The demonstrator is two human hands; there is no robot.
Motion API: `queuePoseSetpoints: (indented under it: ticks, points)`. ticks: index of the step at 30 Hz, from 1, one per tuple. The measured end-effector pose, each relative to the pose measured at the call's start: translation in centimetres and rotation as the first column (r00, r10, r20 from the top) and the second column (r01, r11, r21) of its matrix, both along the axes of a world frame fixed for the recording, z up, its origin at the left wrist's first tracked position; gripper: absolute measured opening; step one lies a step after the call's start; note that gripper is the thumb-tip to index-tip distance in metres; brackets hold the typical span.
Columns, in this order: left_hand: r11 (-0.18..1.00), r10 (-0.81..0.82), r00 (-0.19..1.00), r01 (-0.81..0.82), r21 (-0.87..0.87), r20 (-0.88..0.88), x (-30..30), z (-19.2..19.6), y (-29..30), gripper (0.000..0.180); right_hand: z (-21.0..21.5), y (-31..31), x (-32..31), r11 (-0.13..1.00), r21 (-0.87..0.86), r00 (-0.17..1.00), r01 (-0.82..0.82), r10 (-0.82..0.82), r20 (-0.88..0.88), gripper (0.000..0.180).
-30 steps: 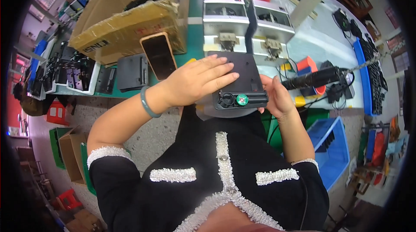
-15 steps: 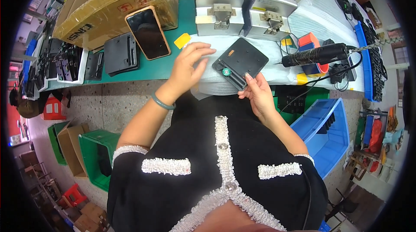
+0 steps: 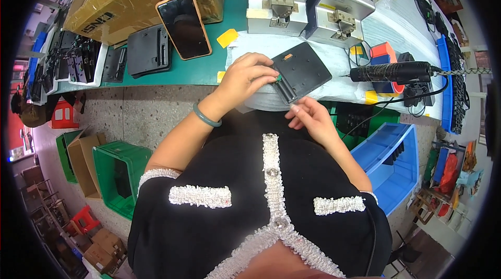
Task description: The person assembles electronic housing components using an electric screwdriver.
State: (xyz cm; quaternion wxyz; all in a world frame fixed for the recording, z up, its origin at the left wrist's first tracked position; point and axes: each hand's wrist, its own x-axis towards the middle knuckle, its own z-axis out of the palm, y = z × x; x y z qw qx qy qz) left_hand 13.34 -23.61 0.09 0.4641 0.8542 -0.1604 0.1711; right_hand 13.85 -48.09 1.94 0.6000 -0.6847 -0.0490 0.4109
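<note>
A black square plastic housing (image 3: 307,72) lies tilted on the white foam sheet near the table's front edge. It carries several small studs, a small orange piece (image 3: 287,57) and a long trough (image 3: 285,91) along its lower left side. Fingers of my left hand (image 3: 241,82) are pinched together over a small green round part (image 3: 278,77) at the trough's upper end, mostly covering it. My right hand (image 3: 314,119) has curled fingers, with thumb and fingertips at the housing's lower corner. A bangle circles my left wrist.
A corded black electric screwdriver (image 3: 389,72) lies right of the housing, by a red and blue holder (image 3: 385,55). Metal fixtures (image 3: 282,13) stand behind. Leftward are a phone (image 3: 183,26), black housings (image 3: 148,52) and a cardboard box (image 3: 141,5). Blue (image 3: 394,161) and green (image 3: 117,180) crates sit below.
My left hand has moved right and down onto the green part, closing its fingers there. My right hand has slid slightly lower, to the housing's corner. The whole view has shifted a little.
</note>
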Motion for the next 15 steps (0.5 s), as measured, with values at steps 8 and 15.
queuePoseSetpoints:
  ticks: [8,15]
  points:
    - [0.833,0.009,0.887,-0.262,-0.487,-0.462,0.8,0.2,0.1,0.015,1.2,-0.3,2.3,0.999,0.043,0.899,0.029,-0.045,0.435,0.015]
    - [0.630,-0.280,0.740,-0.338,-0.699,-0.611,0.3,2.2,0.2,0.017,1.7,6.3,5.5,0.995,0.077,0.324,-0.061,-0.054,0.945,0.035]
